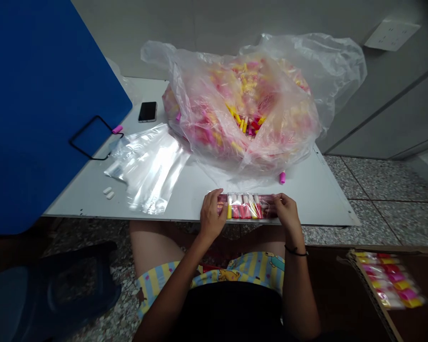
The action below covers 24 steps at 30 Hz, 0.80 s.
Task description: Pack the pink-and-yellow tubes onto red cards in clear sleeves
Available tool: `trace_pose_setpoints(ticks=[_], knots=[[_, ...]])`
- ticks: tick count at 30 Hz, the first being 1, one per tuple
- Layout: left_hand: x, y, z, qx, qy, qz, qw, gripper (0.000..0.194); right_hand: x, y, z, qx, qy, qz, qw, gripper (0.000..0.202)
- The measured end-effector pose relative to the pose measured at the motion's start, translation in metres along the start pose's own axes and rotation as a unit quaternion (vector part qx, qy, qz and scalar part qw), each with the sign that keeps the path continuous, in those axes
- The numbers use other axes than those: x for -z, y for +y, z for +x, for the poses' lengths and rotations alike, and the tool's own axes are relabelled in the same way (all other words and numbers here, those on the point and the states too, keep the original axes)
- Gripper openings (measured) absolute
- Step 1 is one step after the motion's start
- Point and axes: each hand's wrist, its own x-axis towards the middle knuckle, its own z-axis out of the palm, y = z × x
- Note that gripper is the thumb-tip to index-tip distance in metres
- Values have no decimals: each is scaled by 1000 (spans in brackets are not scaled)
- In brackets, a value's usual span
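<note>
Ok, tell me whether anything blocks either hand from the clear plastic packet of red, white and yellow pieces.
Nothing visible does: the left hand and right hand touch opposite ends of the clear plastic packet. The loose pink cylinder lies beyond it, not between.

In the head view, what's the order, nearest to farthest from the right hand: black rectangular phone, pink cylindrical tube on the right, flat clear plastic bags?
1. Pink cylindrical tube: just beyond the right hand.
2. Flat clear plastic bags: left.
3. Black rectangular phone: left, beyond the bags.

Grey wall with white socket plate, speckled tile floor, white table, dark blue stool
</note>
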Motion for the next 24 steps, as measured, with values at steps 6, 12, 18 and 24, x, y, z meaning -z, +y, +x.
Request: trace_pose_setpoints(ticks=[6, 12, 18, 24], knots=[[-3, 0, -1, -2, -1, 38, 999, 35, -3, 4, 2, -61, -1, 110, 992, 45], [-2, 2, -1, -10, -5, 58, 998, 34, 6, 0, 3, -106, -83, 119, 984, 40], [2, 9, 2, -10, -73, 131, 989, 35, 11, -8, 5, -104, -159, 74, 979, 46], [11, 7, 6, -83, -167, 226, 956, 53, 11, -13, -2, -47, -223, 18, 974, 45]])
